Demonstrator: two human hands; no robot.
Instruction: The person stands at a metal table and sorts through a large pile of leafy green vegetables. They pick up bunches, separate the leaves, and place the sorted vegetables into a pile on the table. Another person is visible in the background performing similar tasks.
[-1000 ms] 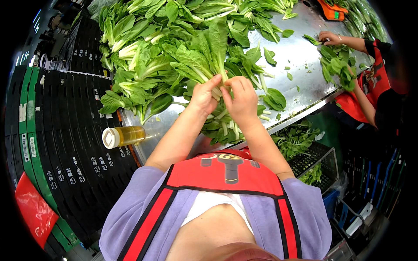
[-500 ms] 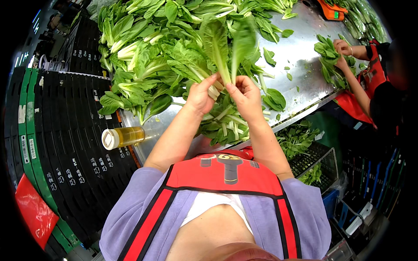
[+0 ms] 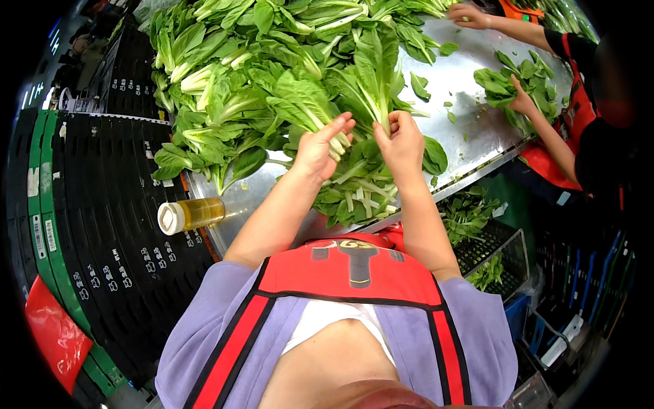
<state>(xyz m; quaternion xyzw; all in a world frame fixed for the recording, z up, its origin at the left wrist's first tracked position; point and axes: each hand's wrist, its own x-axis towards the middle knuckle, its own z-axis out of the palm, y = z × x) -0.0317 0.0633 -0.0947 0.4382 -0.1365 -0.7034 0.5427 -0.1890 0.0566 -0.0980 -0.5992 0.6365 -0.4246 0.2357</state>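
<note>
My left hand [image 3: 317, 151] is closed round the pale stems of a small bunch of bok choy [image 3: 300, 102], its leaves pointing up and away. A little to the right, my right hand [image 3: 402, 143] pinches the base of a bok choy plant [image 3: 375, 65] standing upright with leaves spread. The two hands are apart, above a heap of loose leaves and stems [image 3: 361, 191] at the table's near edge. Just beyond them spreads a large pile of bok choy [image 3: 218, 95].
A lidded bottle of yellow liquid [image 3: 194, 215] lies at the left of the metal table [image 3: 470, 126]. Black crates [image 3: 109, 232] stack at the left. A leaf-filled crate [image 3: 514, 249] stands below right. At the right a co-worker's hand [image 3: 523, 99] holds greens; the other [image 3: 469, 15] reaches out.
My right hand has shifted right, away from my left, with the bok choy. My left hand's fingers have loosened slightly. The co-worker's far hand has moved up and left, off the greens.
</note>
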